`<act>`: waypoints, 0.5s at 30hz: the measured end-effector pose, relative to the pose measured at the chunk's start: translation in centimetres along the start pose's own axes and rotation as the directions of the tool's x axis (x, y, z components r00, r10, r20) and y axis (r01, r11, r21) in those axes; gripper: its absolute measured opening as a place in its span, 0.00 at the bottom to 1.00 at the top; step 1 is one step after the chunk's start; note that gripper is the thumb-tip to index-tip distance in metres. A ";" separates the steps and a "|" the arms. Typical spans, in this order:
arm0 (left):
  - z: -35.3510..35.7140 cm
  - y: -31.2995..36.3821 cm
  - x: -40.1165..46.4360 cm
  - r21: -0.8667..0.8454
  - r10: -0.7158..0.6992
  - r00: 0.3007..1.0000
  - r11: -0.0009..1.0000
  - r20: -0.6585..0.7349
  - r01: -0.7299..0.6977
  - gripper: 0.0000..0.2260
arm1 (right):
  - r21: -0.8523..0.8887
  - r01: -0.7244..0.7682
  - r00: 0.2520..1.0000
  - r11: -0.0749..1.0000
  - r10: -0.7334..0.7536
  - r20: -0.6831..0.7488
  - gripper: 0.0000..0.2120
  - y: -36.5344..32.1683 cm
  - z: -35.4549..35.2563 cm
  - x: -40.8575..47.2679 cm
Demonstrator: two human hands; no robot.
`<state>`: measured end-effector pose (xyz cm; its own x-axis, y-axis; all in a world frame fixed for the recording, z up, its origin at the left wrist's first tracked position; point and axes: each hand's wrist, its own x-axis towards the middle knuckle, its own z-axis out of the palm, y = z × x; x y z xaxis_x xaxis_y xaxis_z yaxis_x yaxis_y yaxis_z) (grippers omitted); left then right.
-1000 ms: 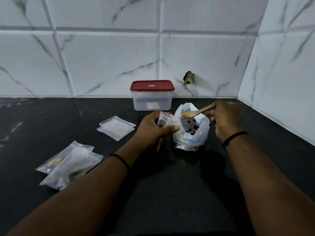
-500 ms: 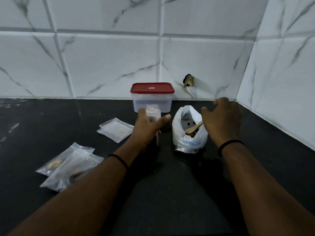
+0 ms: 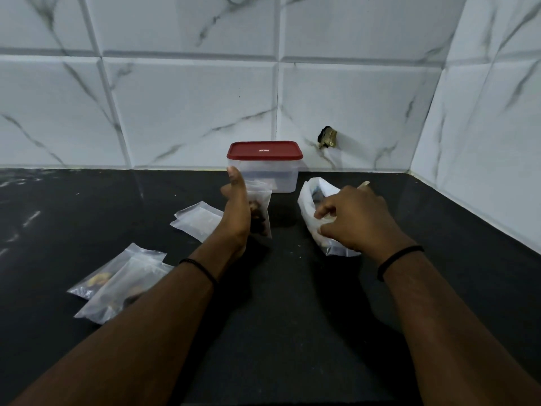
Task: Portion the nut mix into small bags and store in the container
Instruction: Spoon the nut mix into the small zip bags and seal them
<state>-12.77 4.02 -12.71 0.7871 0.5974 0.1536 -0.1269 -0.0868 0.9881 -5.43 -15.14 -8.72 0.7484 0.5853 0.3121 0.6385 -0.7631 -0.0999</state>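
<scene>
The left hand (image 3: 237,209) grips a small clear zip bag (image 3: 259,212) upright, nuts showing in its lower half, just in front of the red-lidded container (image 3: 265,167) at the far wall. The right hand (image 3: 355,218) rests on the white nut-mix bag (image 3: 310,200), fingers curled at its mouth. Two filled bags (image 3: 117,285) lie near left on the black counter (image 3: 292,317), with empty bags (image 3: 196,219) beyond them.

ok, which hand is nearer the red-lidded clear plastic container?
Left. The left hand holds a small bag just in front of the red-lidded clear plastic container; the right hand is off to its right.
</scene>
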 end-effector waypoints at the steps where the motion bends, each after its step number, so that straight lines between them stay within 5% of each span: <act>1: -0.1 -0.2 -0.2 -0.004 0.003 1.000 1.000 0.002 -0.003 0.49 | 0.021 0.012 0.998 1.000 -0.011 -0.063 0.14 -0.1 0.3 0.1; 4: 0.6 -0.1 -0.5 -0.057 0.031 0.998 0.998 0.057 -0.028 0.60 | 0.336 0.077 0.968 0.939 0.011 -0.251 0.16 -1.8 0.7 -0.1; 11: 2.2 0.6 -2.0 -0.050 0.073 0.968 0.997 0.242 -0.062 0.47 | 0.510 0.123 0.934 0.851 0.074 -0.349 0.08 -4.1 1.2 -0.7; 15: 2.1 1.2 -2.6 -0.148 0.076 0.977 0.988 0.199 -0.047 0.19 | 0.659 0.105 0.913 0.745 0.190 -0.361 0.05 -3.0 1.8 0.1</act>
<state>-13.69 0.70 -11.90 0.8793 0.4188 0.2268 -0.2517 0.0043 0.9678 -6.97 -12.31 -10.05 0.7400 0.2903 0.6067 0.6726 -0.3266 -0.6641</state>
